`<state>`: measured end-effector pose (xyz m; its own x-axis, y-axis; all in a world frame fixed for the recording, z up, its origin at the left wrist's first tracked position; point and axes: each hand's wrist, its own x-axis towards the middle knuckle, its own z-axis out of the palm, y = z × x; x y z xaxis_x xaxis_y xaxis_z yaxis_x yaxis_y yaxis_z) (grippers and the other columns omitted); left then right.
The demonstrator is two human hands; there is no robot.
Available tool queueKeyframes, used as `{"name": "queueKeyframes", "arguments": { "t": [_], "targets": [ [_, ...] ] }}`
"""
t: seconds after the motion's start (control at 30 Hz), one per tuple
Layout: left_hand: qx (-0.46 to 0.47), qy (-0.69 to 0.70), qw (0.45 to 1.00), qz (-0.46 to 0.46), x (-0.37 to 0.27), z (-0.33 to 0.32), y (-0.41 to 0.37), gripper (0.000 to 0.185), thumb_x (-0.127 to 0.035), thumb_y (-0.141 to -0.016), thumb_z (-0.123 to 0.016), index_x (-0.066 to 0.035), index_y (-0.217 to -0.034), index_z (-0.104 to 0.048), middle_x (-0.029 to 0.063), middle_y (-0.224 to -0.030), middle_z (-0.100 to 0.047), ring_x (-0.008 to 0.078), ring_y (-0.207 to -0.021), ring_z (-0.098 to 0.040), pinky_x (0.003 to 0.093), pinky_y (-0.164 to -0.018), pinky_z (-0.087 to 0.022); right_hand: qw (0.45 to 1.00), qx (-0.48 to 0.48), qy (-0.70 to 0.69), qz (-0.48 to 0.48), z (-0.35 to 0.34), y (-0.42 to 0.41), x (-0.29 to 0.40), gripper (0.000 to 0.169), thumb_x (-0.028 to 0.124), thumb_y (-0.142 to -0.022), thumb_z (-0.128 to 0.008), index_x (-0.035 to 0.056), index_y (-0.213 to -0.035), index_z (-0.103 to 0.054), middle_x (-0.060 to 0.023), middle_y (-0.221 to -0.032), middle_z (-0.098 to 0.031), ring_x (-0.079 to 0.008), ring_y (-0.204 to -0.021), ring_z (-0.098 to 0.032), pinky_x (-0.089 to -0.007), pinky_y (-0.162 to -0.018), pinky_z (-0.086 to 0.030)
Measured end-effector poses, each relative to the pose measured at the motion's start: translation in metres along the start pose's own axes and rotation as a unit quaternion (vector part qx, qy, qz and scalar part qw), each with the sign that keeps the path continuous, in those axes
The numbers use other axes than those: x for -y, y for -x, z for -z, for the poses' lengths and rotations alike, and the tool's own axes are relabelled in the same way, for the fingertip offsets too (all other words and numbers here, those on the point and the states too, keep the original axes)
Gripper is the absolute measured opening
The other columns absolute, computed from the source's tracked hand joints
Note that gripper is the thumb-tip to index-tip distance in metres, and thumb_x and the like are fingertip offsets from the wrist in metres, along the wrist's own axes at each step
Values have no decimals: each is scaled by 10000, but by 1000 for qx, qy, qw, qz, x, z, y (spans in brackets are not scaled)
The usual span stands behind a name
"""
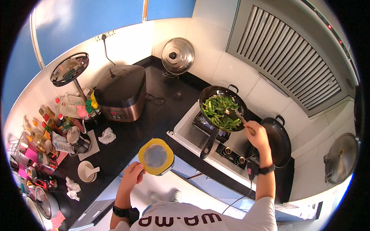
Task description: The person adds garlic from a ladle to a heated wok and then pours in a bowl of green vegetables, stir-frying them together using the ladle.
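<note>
My left hand [133,174] grips the edge of a round-cornered container with a yellow-rimmed, see-through lid [156,156], above the floor in front of the counter. My right hand [256,135] is closed on the wooden handle of a spatula [244,122], whose dark blade lies among chopped green leafy vegetables [220,111]. These fill part of a black wok [205,90] over the left burner of the gas stove [189,127]. The wok's long handle points back towards me and neither hand touches it. What the yellow-rimmed container holds cannot be made out.
An empty-looking second wok [276,141] stands right of my right forearm. A rice cooker [121,89] occupies the back left counter. Bottles, a metal pitcher [79,140] and a white bowl with a spoon [83,170] are at left. A steel lid [185,55] leans at the wall; a cable hangs near the stove.
</note>
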<state>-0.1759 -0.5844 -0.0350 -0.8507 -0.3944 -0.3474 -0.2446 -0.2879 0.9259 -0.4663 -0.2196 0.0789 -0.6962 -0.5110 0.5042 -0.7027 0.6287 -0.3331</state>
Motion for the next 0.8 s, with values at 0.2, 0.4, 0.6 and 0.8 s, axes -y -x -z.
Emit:
{"name": "queueKeyframes", "arguments": {
  "t": [0.2, 0.4, 0.6, 0.8],
  "targets": [
    [4, -9, 1000, 3, 3, -1, -9, 246, -262, -913, -499, -44, -811, -551, 13, -685, -547, 44, -459, -419, 189, -397, -307, 994, 112, 7, 7, -3, -3, 11, 121, 64, -728, -608, 46, -848, -617, -121, -800, -601, -315, -736, -597, -355, -643, -478],
    [25, -14, 1000, -1, -6, -8, -10, 257, -271, -913, -502, -40, -807, -544, 13, -682, -546, 47, -451, -414, 193, -388, -298, 999, 4, 32, 19, -8, -14, -17, 117, 39, -734, -619, 39, -850, -617, -122, -743, -554, -304, -673, -571, -359, -607, -471],
    [28, -25, 999, -13, -5, -12, -13, 261, -273, -913, -506, -32, -819, -539, 18, -687, -548, 47, -447, -413, 195, -379, -293, 985, -6, 152, 86, -33, 3, -24, 65, 70, -734, -601, 52, -747, -540, -99, -610, -521, -281, -547, -547, -363, -506, -446],
    [20, -20, 1000, -2, -1, -9, -15, 258, -272, -913, -507, -36, -815, -542, 16, -689, -550, 42, -454, -421, 190, -381, -293, 996, -56, -23, 59, -23, 12, 52, 46, 41, -726, -610, 46, -768, -590, -123, -607, -563, -281, -516, -572, -320, -488, -446]
  ]
}}
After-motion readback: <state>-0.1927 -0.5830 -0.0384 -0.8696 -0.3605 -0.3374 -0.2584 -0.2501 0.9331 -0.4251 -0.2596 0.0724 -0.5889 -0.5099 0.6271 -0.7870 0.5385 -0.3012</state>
